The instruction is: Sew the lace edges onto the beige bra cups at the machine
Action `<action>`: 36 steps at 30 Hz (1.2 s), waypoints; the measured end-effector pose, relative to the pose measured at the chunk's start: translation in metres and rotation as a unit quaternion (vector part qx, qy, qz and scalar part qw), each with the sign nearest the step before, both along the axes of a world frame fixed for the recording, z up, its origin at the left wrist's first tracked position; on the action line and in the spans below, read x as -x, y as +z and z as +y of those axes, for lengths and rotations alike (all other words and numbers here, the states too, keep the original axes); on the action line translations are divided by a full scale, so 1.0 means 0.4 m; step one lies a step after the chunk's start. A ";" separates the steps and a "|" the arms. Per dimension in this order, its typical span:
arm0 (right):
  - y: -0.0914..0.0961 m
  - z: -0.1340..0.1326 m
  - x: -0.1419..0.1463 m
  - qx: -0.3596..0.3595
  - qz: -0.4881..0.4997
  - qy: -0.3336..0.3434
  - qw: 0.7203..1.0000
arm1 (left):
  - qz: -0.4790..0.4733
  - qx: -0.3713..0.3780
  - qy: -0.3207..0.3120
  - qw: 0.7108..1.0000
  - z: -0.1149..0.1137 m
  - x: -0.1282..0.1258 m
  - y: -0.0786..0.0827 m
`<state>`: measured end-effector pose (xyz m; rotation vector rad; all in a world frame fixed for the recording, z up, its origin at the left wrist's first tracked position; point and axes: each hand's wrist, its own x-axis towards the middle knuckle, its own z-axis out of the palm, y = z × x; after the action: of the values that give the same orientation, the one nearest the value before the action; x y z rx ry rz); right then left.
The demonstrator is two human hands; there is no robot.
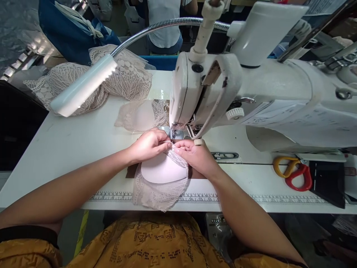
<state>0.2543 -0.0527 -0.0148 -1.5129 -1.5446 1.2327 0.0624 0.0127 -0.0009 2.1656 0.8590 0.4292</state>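
Mustard garment [150, 242] nearest. Pinching lace [158, 193] onto foam cup [163, 171] at presser foot [177, 134] with left hand [147, 145], right hand [196, 155]. Needs edges aligned, slow feed.

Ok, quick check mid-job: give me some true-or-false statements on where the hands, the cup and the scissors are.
1. The left hand and right hand both pinch the lace piece at the sewing machine's needle. True.
2. The white foam cup lies beyond the machine. False: it lies between the wrists, on the lace piece.
3. The scissors lie on the right, untouched. True.
4. The lace pile sits at the table's near edge. False: it is at the far left, behind the lamp.
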 end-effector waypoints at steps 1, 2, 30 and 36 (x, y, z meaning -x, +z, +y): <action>0.003 0.000 -0.008 -0.008 -0.027 0.000 1.000 | 0.011 -0.029 0.000 1.000 0.006 -0.005 -0.006; 0.006 0.000 -0.015 -0.023 -0.063 -0.004 0.998 | 0.017 -0.052 0.003 0.998 0.010 -0.009 -0.014; -0.001 -0.007 0.006 -0.210 -0.469 0.145 0.846 | 0.085 -0.020 0.039 0.995 0.042 -0.030 -0.006; -0.001 -0.011 0.017 -0.209 -0.500 0.132 0.830 | 0.106 -0.174 0.049 0.978 0.002 0.025 0.061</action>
<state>0.2475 -0.0569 -0.0151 -1.7503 -2.5349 0.0659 0.0525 0.0134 0.0233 2.5330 1.0762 0.4284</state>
